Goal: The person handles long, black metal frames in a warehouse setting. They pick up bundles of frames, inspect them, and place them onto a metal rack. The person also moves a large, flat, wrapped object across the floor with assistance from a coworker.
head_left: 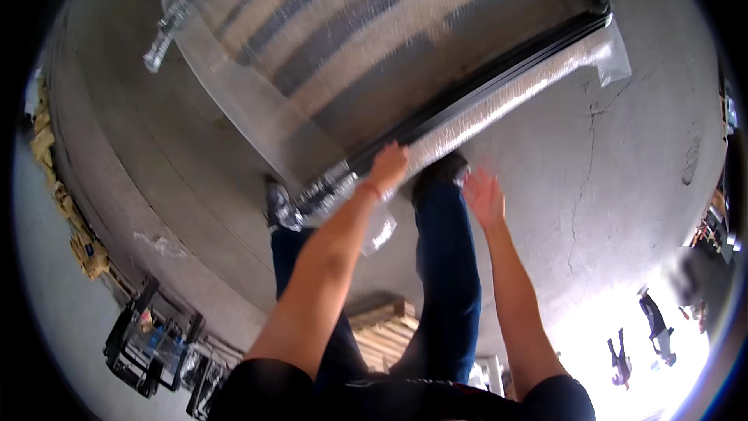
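Observation:
A large flat load, brown with dark stripes, fills the upper middle under clear plastic wrap. Along its near side runs a black edge, with a shiny band of wrap hanging below it. My left hand is closed at this near edge, toward the left corner, its fingers curled on the wrap; the fingertips are partly hidden. To its right, off the load and just above the floor, my right hand holds nothing, its fingers stretched and slightly blurred. Crumpled wrap gathers at the near left corner.
My shoes stand close to the load's near edge. A wooden pallet lies behind my legs. Black-framed carts stand at lower left, and brown material lines the left side. Two people are in the bright opening at lower right.

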A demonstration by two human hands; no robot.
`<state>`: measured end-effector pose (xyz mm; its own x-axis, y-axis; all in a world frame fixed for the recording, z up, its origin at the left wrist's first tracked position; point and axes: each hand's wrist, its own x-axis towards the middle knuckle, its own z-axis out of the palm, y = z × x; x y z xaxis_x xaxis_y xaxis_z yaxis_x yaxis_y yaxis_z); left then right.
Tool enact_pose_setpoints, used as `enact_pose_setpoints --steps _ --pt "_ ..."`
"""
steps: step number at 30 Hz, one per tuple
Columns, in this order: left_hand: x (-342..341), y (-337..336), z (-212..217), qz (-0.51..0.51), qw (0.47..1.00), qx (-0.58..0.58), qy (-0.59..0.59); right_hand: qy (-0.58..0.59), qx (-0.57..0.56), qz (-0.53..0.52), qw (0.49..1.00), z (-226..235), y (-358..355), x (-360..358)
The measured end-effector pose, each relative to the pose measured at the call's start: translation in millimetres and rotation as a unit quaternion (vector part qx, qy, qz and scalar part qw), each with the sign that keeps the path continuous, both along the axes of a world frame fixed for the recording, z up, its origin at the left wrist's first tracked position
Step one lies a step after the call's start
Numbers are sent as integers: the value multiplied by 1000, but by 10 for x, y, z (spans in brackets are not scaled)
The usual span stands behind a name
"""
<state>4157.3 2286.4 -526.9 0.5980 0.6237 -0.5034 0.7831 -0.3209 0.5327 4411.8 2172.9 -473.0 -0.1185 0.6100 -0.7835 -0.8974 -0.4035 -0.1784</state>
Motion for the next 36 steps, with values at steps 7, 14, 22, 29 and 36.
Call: enact_pose_setpoints --steps 7,14,22,29,36 --pt "-1343 -657 1010 150 977 -118 -97 -127 -120 93 980 1150 -304 -950" --pt "-4139 -598 2000 227 971 15 -67 -214 -142 92 962 2603 -1374 -2061" --pt "-6901 -832 3652 472 854 -218 24 -301 -228 -159 912 3547 -2486 -3689" --pt "-8177 -1671 3890 525 743 -404 99 -345 -90 -113 927 4390 -1538 -4173" --pt "-6784 -1193 4125 315 897 -309 15 -292 -64 24 954 4508 -1093 -4888"
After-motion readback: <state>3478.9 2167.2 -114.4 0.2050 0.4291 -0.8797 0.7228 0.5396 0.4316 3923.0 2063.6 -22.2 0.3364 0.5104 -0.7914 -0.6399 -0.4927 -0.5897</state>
